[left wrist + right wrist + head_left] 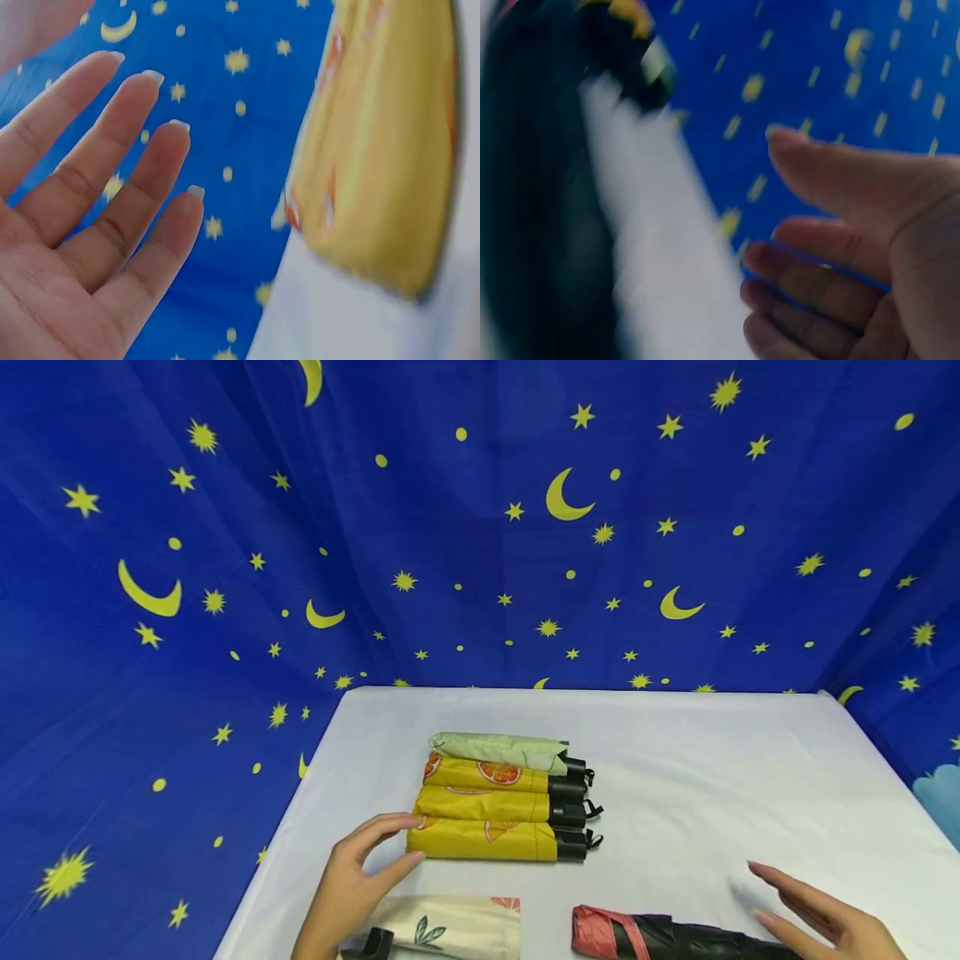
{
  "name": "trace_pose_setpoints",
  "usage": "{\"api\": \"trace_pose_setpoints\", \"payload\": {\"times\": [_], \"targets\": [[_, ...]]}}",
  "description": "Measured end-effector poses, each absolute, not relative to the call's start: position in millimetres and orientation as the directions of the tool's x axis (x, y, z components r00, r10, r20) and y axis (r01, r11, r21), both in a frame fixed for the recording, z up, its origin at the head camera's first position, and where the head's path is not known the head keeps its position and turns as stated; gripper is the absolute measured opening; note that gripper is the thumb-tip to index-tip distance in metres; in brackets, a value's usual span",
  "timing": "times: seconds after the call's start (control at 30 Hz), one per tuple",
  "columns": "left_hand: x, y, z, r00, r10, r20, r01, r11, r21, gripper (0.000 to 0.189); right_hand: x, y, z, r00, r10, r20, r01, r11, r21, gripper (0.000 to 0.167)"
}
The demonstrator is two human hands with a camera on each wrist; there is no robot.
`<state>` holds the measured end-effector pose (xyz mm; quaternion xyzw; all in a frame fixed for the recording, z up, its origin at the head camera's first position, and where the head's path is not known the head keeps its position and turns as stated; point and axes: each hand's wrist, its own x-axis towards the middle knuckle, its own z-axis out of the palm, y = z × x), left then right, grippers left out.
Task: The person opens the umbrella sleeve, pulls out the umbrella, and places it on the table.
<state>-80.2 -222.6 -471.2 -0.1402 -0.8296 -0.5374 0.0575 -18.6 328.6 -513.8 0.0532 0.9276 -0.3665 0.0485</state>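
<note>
Three yellow folded umbrellas [480, 841] with orange-slice prints lie side by side, black handles to the right. A pale green folded umbrella [498, 749] lies along their far side. My left hand [360, 877] hovers at the left end of the nearest yellow one, fingers extended and thumb apart; the left wrist view shows its palm holding nothing. Nearer me are a cream folded umbrella [450, 922] with a leaf print, partly cut off by the frame, and a black and red folded umbrella [652, 935]. My right hand [840, 922] is beside the latter's right end, fingers loosely bent around nothing.
Everything lies on a white-covered table [720, 793]. A blue cloth [480, 527] with yellow moons and stars hangs behind it and along both sides. The right wrist view is blurred.
</note>
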Motion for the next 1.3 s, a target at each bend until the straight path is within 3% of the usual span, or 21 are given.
{"api": "trace_pose_setpoints", "payload": {"times": [0.07, 0.17, 0.33, 0.5, 0.63, 0.8, 1.1, 1.3], "targets": [[-89, -213, -469, -0.943, 0.187, 0.274, 0.327, 0.378, 0.866, 0.035, -30, 303, -486, -0.995, 0.068, -0.067, 0.095, 0.764, -0.639, 0.071], [-100, -202, -469, -0.936, 0.182, 0.303, 0.351, 0.397, 0.848, 0.034, -44, 264, -460, -0.994, -0.032, 0.109, -0.097, 0.736, -0.670, 0.050], [-111, -194, -478, -0.936, 0.143, 0.322, 0.351, 0.453, 0.819, 0.034, -74, 207, -465, -0.964, -0.145, 0.222, -0.264, 0.609, -0.748, 0.038], [-116, -195, -487, -0.960, 0.068, 0.273, 0.265, 0.544, 0.796, 0.038, -93, 175, -489, -0.974, -0.097, 0.203, -0.222, 0.571, -0.791, 0.032], [-116, -196, -488, -0.986, -0.027, 0.162, 0.117, 0.574, 0.810, 0.044, -101, 165, -504, -0.982, -0.079, 0.171, -0.183, 0.615, -0.767, 0.031], [-116, -197, -490, -0.999, -0.032, 0.039, 0.014, 0.567, 0.824, 0.047, -104, 158, -520, -0.991, -0.094, 0.092, -0.131, 0.683, -0.719, 0.032], [-117, -199, -497, -0.999, -0.038, 0.015, -0.014, 0.658, 0.753, 0.039, -106, 151, -529, -0.991, -0.100, 0.084, -0.131, 0.724, -0.677, 0.033], [-118, -204, -505, -0.999, 0.014, 0.038, 0.037, 0.694, 0.719, 0.038, -107, 157, -533, -0.990, -0.120, 0.079, -0.142, 0.719, -0.680, 0.035]]}}
